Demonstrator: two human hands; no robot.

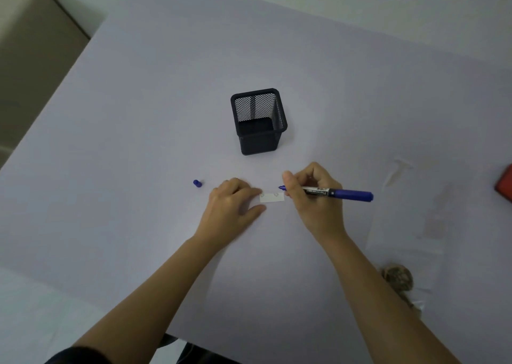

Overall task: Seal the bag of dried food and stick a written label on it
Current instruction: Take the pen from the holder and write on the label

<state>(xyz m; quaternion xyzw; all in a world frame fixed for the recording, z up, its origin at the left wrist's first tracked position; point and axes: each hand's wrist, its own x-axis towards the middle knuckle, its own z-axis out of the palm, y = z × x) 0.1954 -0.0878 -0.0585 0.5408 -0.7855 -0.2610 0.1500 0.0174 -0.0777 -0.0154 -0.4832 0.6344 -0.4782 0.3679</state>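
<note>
A small white label (273, 197) lies flat on the pale table (138, 141). My left hand (231, 205) rests on the table with its fingertips pressing the label's left end. My right hand (313, 197) grips a blue marker (336, 193), uncapped, its tip just above the label's right end. The marker's blue cap (197, 183) lies to the left of my left hand. The clear plastic bag (410, 225) lies at the right, with brown dried food (397, 277) in its near end, partly hidden by my right forearm.
A black mesh pen holder (259, 121) stands behind the hands. A red object (504, 183) is cut off by the right edge. A beige seat (33, 58) is at the far left beyond the table.
</note>
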